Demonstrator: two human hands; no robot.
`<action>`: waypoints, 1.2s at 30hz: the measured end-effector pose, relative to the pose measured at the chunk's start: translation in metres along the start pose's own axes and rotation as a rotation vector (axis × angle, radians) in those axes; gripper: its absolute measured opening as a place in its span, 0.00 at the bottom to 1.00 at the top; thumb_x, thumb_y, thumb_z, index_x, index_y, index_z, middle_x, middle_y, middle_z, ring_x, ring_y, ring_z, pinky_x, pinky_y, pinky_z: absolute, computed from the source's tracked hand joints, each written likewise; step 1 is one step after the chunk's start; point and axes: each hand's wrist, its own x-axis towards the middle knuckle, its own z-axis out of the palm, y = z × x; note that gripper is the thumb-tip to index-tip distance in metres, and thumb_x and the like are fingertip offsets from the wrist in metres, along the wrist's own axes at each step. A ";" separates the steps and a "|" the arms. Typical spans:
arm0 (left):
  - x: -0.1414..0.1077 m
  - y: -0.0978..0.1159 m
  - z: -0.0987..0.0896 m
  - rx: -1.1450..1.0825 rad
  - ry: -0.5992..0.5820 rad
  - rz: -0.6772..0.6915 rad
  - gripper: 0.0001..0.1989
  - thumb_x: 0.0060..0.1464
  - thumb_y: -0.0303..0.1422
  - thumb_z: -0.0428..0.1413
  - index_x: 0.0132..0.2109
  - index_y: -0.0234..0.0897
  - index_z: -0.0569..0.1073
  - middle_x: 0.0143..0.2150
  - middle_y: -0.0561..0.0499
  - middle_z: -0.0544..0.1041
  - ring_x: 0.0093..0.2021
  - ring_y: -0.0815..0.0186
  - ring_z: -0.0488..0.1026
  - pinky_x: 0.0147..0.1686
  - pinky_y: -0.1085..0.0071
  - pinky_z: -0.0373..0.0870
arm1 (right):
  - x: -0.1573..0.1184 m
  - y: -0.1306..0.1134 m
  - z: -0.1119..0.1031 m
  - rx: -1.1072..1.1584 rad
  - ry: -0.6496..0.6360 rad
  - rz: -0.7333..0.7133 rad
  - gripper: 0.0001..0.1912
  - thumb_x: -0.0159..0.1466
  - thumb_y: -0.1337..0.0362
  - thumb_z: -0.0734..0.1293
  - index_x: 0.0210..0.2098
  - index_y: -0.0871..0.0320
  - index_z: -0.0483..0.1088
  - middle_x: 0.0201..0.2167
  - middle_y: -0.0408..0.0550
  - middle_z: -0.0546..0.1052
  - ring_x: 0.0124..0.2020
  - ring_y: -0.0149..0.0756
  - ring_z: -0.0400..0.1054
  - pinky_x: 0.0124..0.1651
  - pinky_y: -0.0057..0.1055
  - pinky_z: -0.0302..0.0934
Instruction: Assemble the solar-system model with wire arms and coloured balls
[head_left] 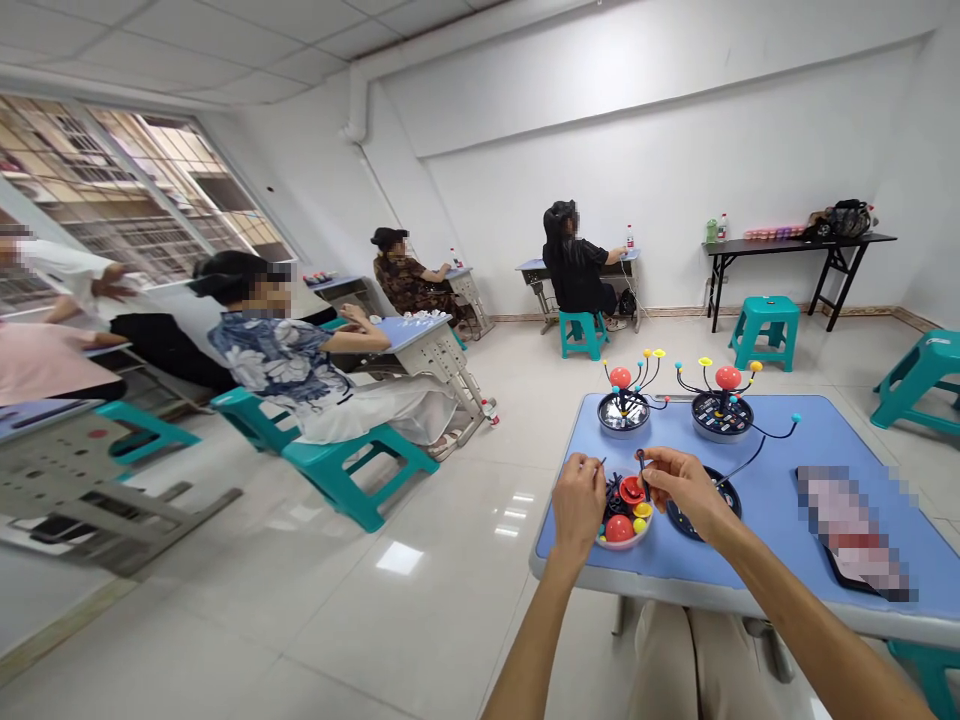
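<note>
My left hand [579, 500] is closed in a pinch, and a thin dark piece [603, 462] shows at its fingertips. Between the fingers of my right hand [684, 485] is a short black rod with a small reddish end [641, 468]. Just below both hands sits a white bowl [628, 545] with red half-shells, black parts and yellow balls. Partly covered by my right hand and wrist, a round black base [731, 500] has one curved arm reaching out. Behind it stand two planet models [624, 415] with red balls on round bases.
A phone [855, 575] lies on the right of the blue table [780, 540]. Several people sit at other desks to the left and ahead. Teal stools [766, 330] stand on the floor, and a black table [802, 243] with bags and bottles is along the wall.
</note>
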 end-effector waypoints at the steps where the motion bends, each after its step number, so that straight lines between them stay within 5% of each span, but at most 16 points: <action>1: 0.001 0.000 -0.004 -0.174 0.047 -0.061 0.08 0.58 0.30 0.50 0.34 0.37 0.73 0.32 0.48 0.75 0.31 0.66 0.71 0.33 0.70 0.67 | 0.000 0.000 0.000 0.002 0.009 -0.003 0.18 0.49 0.60 0.69 0.38 0.61 0.72 0.17 0.37 0.68 0.18 0.27 0.57 0.21 0.27 0.55; 6: -0.001 0.007 -0.021 -0.911 -0.004 -0.407 0.11 0.52 0.39 0.57 0.33 0.34 0.69 0.28 0.50 0.76 0.20 0.72 0.67 0.18 0.76 0.60 | -0.002 0.001 0.007 0.016 -0.047 -0.010 0.13 0.52 0.61 0.68 0.34 0.61 0.72 0.19 0.39 0.69 0.18 0.26 0.57 0.21 0.26 0.54; 8: -0.004 0.010 -0.024 -1.049 -0.026 -0.478 0.13 0.47 0.39 0.61 0.33 0.34 0.69 0.27 0.51 0.76 0.20 0.72 0.67 0.17 0.77 0.61 | -0.002 0.002 0.011 0.036 -0.074 -0.004 0.12 0.52 0.60 0.68 0.34 0.61 0.72 0.20 0.39 0.70 0.18 0.26 0.57 0.21 0.27 0.54; 17: -0.007 0.005 -0.015 -0.974 -0.075 -0.532 0.15 0.41 0.40 0.64 0.32 0.33 0.71 0.20 0.55 0.73 0.14 0.76 0.62 0.13 0.80 0.54 | 0.006 0.016 0.015 0.029 -0.084 0.002 0.18 0.50 0.58 0.70 0.37 0.61 0.74 0.18 0.38 0.69 0.17 0.26 0.56 0.21 0.27 0.52; 21: -0.009 0.010 -0.020 -1.012 -0.119 -0.465 0.18 0.45 0.38 0.63 0.43 0.35 0.75 0.21 0.59 0.70 0.15 0.78 0.59 0.15 0.80 0.54 | 0.008 0.016 0.014 -0.002 -0.106 -0.002 0.12 0.50 0.58 0.70 0.28 0.61 0.74 0.18 0.39 0.69 0.18 0.25 0.54 0.22 0.26 0.50; 25: -0.009 0.018 -0.023 -1.047 -0.159 -0.432 0.15 0.45 0.40 0.63 0.36 0.32 0.79 0.22 0.56 0.70 0.17 0.77 0.60 0.16 0.79 0.54 | 0.009 0.011 0.016 -0.012 -0.118 0.011 0.12 0.49 0.56 0.70 0.23 0.60 0.72 0.17 0.39 0.66 0.18 0.25 0.53 0.21 0.26 0.46; 36: -0.013 0.019 -0.024 -1.179 -0.301 -0.399 0.18 0.44 0.41 0.64 0.38 0.32 0.78 0.24 0.53 0.75 0.17 0.77 0.61 0.17 0.78 0.57 | 0.006 -0.016 0.011 0.073 -0.301 0.242 0.11 0.48 0.60 0.69 0.18 0.61 0.67 0.15 0.38 0.62 0.16 0.21 0.43 0.21 0.26 0.30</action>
